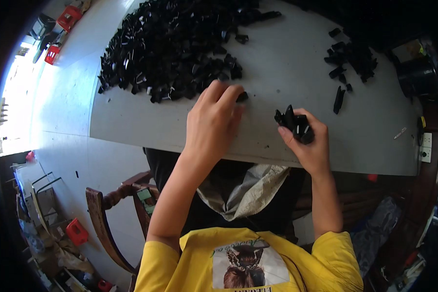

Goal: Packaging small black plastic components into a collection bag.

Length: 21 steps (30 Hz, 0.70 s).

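My right hand [310,143] is closed around a bunch of small black plastic-looking pieces [297,125], over the table's near edge. The pieces stick up between thumb and fingers. A large heap of similar black pieces [165,48] covers the far left of the grey table [287,58]. At the heap's near edge, my left hand [211,117] has its fingers bent downward. Its fingertips are mostly hidden and the thumb is blurred. One black piece [242,97] shows beside these fingers; whether they grip it is unclear.
A smaller scatter of black pieces [350,58] lies at the table's far right, with a black round container [418,78] beyond. A pale woven sack [253,192] hangs below the near edge, at my lap. A wooden chair [102,214] stands at the left.
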Available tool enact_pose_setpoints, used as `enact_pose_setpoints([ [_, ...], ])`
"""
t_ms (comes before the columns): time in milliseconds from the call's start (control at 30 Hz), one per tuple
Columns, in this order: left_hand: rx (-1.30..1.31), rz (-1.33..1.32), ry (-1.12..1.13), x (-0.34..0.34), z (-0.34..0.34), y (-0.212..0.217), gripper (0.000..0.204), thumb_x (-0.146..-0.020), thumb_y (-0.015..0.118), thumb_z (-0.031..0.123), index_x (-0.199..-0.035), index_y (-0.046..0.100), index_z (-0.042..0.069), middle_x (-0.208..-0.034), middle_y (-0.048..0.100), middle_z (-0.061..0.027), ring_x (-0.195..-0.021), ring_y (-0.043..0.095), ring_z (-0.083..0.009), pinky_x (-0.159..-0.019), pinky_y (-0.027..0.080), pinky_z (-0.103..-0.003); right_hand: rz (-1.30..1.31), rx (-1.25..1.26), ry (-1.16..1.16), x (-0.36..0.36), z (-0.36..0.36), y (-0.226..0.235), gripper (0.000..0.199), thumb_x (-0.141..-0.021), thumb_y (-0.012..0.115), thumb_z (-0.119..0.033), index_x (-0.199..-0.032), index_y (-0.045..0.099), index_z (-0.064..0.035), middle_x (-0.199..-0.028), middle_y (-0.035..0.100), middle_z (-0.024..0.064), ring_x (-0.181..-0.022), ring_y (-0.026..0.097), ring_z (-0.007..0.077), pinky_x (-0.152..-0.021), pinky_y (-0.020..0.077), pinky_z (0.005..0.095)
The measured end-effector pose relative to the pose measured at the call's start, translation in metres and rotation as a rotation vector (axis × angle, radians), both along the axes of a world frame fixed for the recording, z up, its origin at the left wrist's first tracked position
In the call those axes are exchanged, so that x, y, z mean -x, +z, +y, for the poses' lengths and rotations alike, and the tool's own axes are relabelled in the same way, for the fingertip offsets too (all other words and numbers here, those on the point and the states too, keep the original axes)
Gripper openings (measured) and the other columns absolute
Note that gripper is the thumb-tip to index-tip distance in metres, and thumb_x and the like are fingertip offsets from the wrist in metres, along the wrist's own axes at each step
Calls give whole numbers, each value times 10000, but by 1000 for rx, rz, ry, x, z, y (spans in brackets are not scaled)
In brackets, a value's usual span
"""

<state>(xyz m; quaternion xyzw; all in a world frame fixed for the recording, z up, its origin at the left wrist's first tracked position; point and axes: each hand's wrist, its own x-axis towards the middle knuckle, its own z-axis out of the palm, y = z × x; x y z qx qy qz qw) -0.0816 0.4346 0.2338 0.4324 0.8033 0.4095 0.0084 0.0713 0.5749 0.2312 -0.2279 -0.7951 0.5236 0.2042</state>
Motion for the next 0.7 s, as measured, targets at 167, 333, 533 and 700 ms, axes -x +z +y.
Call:
enact_pose_setpoints([
  [167, 141, 229, -47, 7, 4, -7, 152, -756, 617, 10, -897, 589, 55, -860, 538, -76, -847, 603, -267, -671, 511, -372, -78, 63, 38, -4, 2, 1, 155, -807, 695, -38, -933, 616, 7, -823, 661, 24, -724, 577, 57, -669, 462, 204],
  [333, 264, 260, -59, 2, -2, -1, 170, -735, 639, 21, -891, 581, 54, -853, 536, -75, -832, 604, -262, -664, 510, -369, -72, 76, 27, -5, 0, 1, 149, -812, 685, -41, -937, 622, 9, -815, 659, 28, -767, 590, 66, -726, 470, 223],
  [533, 174, 228, -110, -5, -7, -4, 169, -738, 688, 78, -864, 577, 62, -807, 528, -76, -777, 586, -254, -652, 495, -368, -56, -30, 27, -15, -12, 8, 201, -794, 695, -43, -967, 606, 10, -867, 673, 69, -784, 630, 128, -732, 478, 250],
  [700, -176, -156, -141, -26, -32, 0, 168, -719, 719, -28, -825, 601, 28, -881, 598, -88, -750, 624, -243, -628, 513, -320, -20, -407, 101, -32, -25, 23, 280, -685, 723, -7, -938, 604, 16, -807, 639, 119, -713, 649, 222, -638, 489, 296],
])
